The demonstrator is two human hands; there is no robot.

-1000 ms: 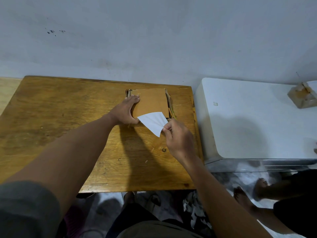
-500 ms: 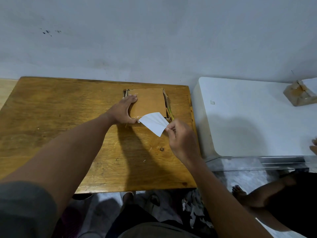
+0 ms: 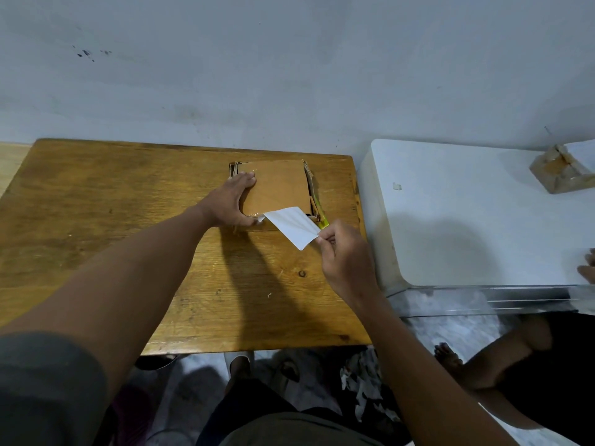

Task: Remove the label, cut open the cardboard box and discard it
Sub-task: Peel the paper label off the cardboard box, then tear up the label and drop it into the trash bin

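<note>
A flat brown cardboard box (image 3: 278,185) lies on the wooden table (image 3: 96,201) near its far right corner. My left hand (image 3: 230,204) grips the box's left edge, fingers on top and thumb at the near corner, holding it down. A white label (image 3: 294,226) is peeled back from the box's near edge, still attached at its left tip by my left thumb. My right hand (image 3: 346,255) pinches the label's right corner between thumb and fingers, lifted over the table in front of the box.
A white appliance top (image 3: 467,214) stands right of the table, with a taped brown packet (image 3: 561,170) at its far right. Another person's leg and foot (image 3: 476,358) are on the floor at lower right. A grey wall runs behind.
My right hand has pulled the label further right and toward me, peeling more of it off the box. My left hand stays on the box.
</note>
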